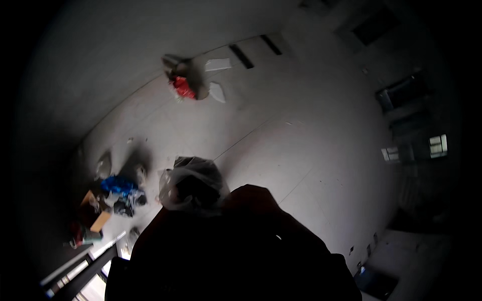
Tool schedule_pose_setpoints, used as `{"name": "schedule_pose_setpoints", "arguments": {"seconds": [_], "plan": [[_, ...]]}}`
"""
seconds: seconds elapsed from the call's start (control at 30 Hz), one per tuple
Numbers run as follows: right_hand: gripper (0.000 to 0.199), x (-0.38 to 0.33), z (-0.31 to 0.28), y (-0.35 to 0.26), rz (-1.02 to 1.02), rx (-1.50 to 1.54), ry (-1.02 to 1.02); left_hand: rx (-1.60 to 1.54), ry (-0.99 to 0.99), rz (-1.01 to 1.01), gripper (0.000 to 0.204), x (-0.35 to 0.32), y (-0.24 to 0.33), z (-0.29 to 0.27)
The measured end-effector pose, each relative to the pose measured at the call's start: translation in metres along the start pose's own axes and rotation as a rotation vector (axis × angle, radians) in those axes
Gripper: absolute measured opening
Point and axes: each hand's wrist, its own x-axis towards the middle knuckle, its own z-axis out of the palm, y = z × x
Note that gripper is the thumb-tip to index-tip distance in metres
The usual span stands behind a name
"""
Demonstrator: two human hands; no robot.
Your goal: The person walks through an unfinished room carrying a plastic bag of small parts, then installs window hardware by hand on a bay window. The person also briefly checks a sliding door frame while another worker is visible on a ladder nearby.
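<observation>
Dark bulky load (236,251) fills lower view, clear plastic bag (193,183) bunched on top. Hands hidden; grip state cannot tell. Likely carrying step. Next: steady hold, path past blue-and-cardboard litter pile (113,198) on floor (301,140).

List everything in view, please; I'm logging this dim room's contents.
clear plastic bag: one, translucent with dark contents, centre, just above the dark sleeve.
red item: one, in a heap by the far wall.
white scraps: two, beside that heap.
blue bag: one, in the clutter on the left.
brown cardboard piece: one, lower left.
windows: two, lit, right.
dark sleeve: one, black-red, bottom centre; neither hand can be seen.
</observation>
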Motion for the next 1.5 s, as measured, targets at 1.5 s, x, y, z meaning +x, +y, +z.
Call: {"name": "schedule_pose_setpoints", "arguments": {"seconds": [1.5], "plan": [[0.016, -0.088, -0.485, 0.896, 0.465, 0.359, 0.513, 0.635, -0.428, -0.735, 0.096, 1.148, -0.244, 0.220]]}}
